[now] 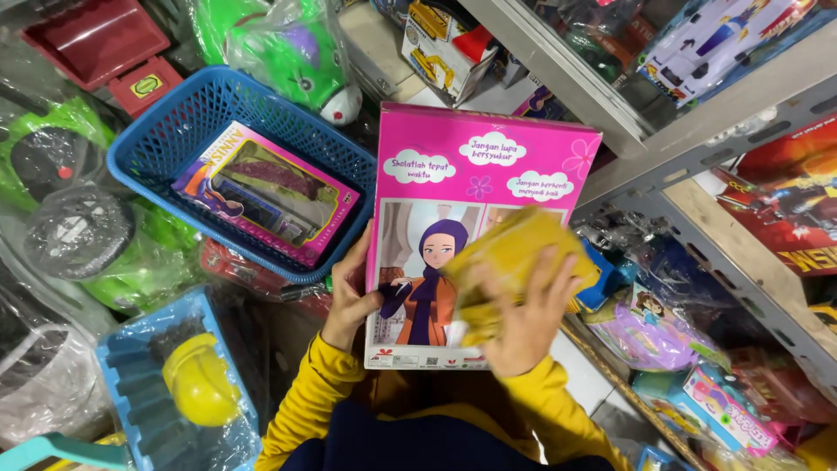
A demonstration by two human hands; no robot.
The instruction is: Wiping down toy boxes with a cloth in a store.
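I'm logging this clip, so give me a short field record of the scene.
setting: toy shop aisle with metal shelves
left hand: grips the left edge of a pink toy box
right hand: presses a yellow cloth on the box front
nearby: blue basket holding a smaller pink box

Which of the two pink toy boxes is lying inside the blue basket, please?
The smaller pink box, lying flat in the blue basket. The larger pink box is held up outside it by the left hand, with the right hand pressing a yellow cloth on it.
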